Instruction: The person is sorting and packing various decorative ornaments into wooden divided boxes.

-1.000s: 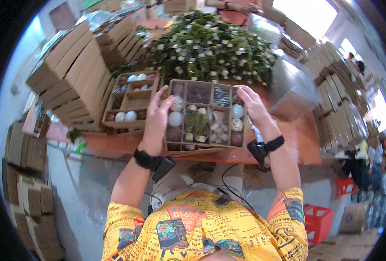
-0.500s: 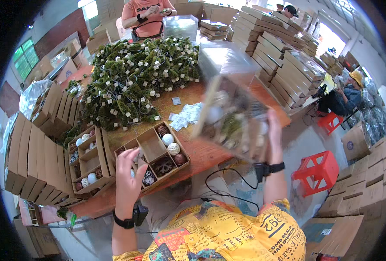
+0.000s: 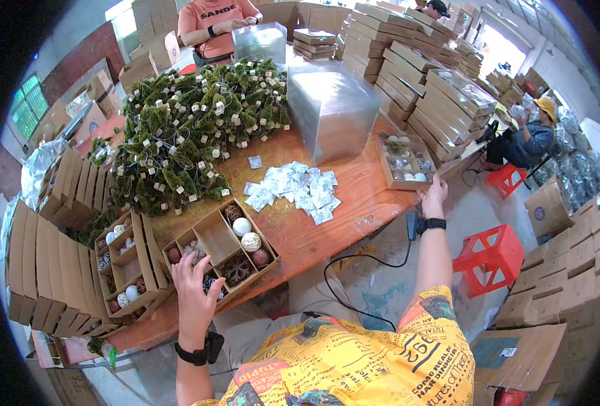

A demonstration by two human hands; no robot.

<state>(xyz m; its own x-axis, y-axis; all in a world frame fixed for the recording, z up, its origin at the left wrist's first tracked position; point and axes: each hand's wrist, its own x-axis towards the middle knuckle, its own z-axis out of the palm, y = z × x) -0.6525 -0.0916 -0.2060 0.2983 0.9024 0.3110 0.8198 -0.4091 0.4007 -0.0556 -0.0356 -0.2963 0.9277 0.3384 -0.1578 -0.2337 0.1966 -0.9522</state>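
My right hand [image 3: 434,194] grips the near right corner of a cardboard box [image 3: 408,181] filled with ornaments, which rests on the table's right end under what looks like a clear cover. My left hand [image 3: 195,281], fingers spread, is over the near left side of an open divided box [image 3: 213,238]. That box holds white balls, brown balls, a pale woven ball [image 3: 250,241] and a dark brown snowflake ornament [image 3: 237,268]. One of its larger compartments is bare. Whether my left fingertips touch the ornaments beneath them is hard to tell.
Small white packets [image 3: 300,189] lie mid-table beside a heap of green moss-like trees [image 3: 198,128]. A stack of clear plastic sheets [image 3: 334,101] stands behind. Boxes [image 3: 49,271] line the left; a red stool [image 3: 487,260] stands right. A co-worker [image 3: 215,27] stands across the table.
My right hand has carried the filled box away to the right and down onto the table end, uncovering the packets. My left hand has shifted slightly, fingers now more spread.
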